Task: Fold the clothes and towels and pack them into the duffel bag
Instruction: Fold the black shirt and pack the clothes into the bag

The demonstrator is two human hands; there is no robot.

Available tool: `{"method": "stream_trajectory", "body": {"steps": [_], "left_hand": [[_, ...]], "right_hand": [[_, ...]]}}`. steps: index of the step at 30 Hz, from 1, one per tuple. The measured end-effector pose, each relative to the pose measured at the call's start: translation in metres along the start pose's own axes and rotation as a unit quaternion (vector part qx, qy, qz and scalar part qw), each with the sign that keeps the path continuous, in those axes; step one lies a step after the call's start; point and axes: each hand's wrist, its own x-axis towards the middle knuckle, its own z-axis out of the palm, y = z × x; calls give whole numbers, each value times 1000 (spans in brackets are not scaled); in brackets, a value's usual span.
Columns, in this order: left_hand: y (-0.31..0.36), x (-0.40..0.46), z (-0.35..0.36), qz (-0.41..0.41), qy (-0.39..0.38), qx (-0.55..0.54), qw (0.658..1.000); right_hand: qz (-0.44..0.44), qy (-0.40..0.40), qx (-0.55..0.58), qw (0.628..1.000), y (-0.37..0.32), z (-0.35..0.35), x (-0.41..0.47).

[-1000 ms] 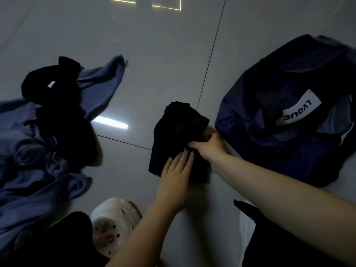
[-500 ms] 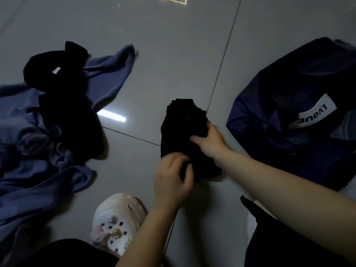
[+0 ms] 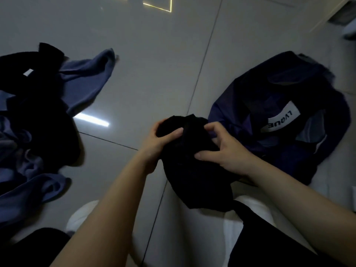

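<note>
Bare grey floor (image 3: pixel 158 70) is lying open between the blue and black clothes pile (image 3: pixel 36 120) on the left and the navy duffel bag (image 3: pixel 279 120) on the right. Just left of the bag, the left hand (image 3: pixel 156 143) and right hand (image 3: pixel 227 149) are gripping the folded black garment (image 3: pixel 190 162), fingers curled round its far end, lifted near the person.

A glossy grey tiled floor (image 3: pixel 163 60) fills the dimly lit scene, its large tiles divided by thin dark grout lines (image 3: pixel 200 78). A bright white strip of reflected light (image 3: pixel 91 119) gleams left of centre. Near the top edge, a thin yellowish outline of reflected light (image 3: pixel 157 6) shows. A blurred pale skirting (image 3: pixel 327 14) crosses the top right corner.
</note>
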Motion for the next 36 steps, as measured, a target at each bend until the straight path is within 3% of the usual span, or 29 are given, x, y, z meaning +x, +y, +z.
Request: {"method": "stream_trajectory", "body": {"steps": [4, 10, 15, 20, 22, 24, 25, 26, 28, 29, 30, 32, 36], "left_hand": [[15, -2, 43, 68, 107, 13, 992], [40, 3, 85, 106, 136, 2, 985], [51, 17, 114, 81, 62, 15, 995], [62, 31, 172, 79, -94, 88, 989], [58, 43, 199, 122, -76, 137, 980], [45, 60, 217, 233, -19, 294, 927], [36, 69, 222, 283, -35, 405, 869], [29, 75, 228, 312, -91, 520, 790], [14, 87, 233, 296, -222, 710, 599], [8, 93, 235, 269, -249, 769, 524], [3, 99, 237, 248, -252, 804, 479], [-4, 112, 241, 216, -219, 838, 452], [-1, 126, 244, 192, -138, 852, 467]], "right_hand": [[-72, 35, -62, 995, -5, -17, -25], [-153, -18, -214, 965, -13, -45, -60], [-158, 24, -356, 921, -6, -62, -72], [-115, 111, -268, 950, 5, -113, -95], [-97, 184, -204, 957, 13, -138, -108], [-63, 255, -174, 949, 24, -160, -117], [-30, 286, -185, 940, 29, -170, -118], [13, 308, -206, 929, 35, -179, -118], [110, 310, -241, 913, 47, -191, -115], [153, 297, -248, 909, 51, -194, -113], [185, 284, -249, 907, 54, -196, -111], [218, 272, -242, 905, 59, -198, -107], [234, 271, -245, 901, 62, -200, -100]]}}
